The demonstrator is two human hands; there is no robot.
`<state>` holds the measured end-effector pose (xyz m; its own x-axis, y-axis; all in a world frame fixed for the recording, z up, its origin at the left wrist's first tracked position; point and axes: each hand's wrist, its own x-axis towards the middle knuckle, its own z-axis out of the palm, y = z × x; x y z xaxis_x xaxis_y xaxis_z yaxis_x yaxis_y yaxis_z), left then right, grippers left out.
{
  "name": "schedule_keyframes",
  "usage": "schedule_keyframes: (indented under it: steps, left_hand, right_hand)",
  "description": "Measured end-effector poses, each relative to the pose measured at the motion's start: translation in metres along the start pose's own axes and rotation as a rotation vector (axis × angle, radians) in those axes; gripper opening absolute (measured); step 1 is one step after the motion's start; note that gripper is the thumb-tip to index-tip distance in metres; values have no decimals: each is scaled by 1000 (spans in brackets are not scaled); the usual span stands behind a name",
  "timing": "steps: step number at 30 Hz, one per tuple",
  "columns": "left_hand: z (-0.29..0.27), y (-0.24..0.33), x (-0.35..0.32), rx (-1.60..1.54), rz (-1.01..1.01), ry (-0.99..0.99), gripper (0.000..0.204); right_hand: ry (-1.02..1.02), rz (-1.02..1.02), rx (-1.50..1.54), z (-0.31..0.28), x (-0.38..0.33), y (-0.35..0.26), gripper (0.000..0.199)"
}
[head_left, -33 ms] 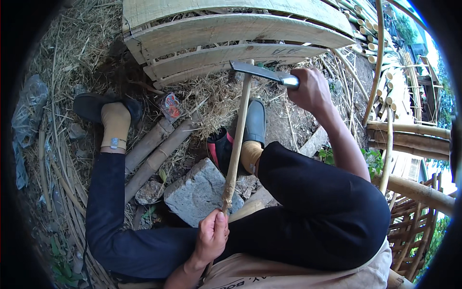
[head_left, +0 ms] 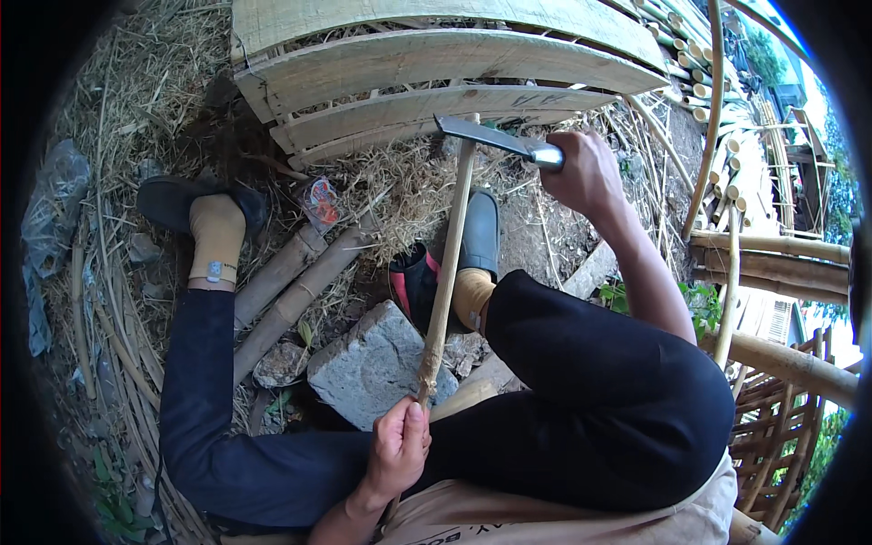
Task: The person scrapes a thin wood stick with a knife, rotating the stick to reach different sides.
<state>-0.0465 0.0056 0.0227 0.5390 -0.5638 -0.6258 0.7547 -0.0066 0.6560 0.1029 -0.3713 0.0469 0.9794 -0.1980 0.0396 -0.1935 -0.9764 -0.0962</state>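
Observation:
My left hand (head_left: pixel 401 447) is wrapped round the lower end of a long, pale stick (head_left: pixel 450 263), probably bamboo or wood, low in front of my lap. The stick slants up and away, its far end near the wooden slats. In my right hand (head_left: pixel 588 179), closed round its handle, is a large knife (head_left: pixel 490 137) with a broad grey blade and a shiny metal collar. The blade lies across the stick close to its far end and appears to touch it.
A slatted wooden structure (head_left: pixel 454 62) stands just beyond the blade. A grey stone block (head_left: pixel 368 363) and bamboo pieces (head_left: pixel 295 313) lie between my legs. Bamboo poles (head_left: pixel 718 182) are stacked at the right. Dry straw (head_left: pixel 391 191) and a crumpled wrapper (head_left: pixel 322 202) litter the ground.

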Motion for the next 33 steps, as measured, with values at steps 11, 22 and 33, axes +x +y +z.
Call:
schedule_keyframes:
  steps: [11, 22, 33]
  left_hand:
    - [0, -5, 2, 60, -15, 15, 36]
    - [-6, -12, 0, 233, 61, 85, 37]
    - [-4, -11, 7, 161, 11, 63, 33]
  right_hand:
    - [-84, 73, -153, -8, 2, 10, 15]
    - [125, 70, -196, -28, -10, 89, 15]
    - [-33, -32, -36, 3, -24, 33, 8]
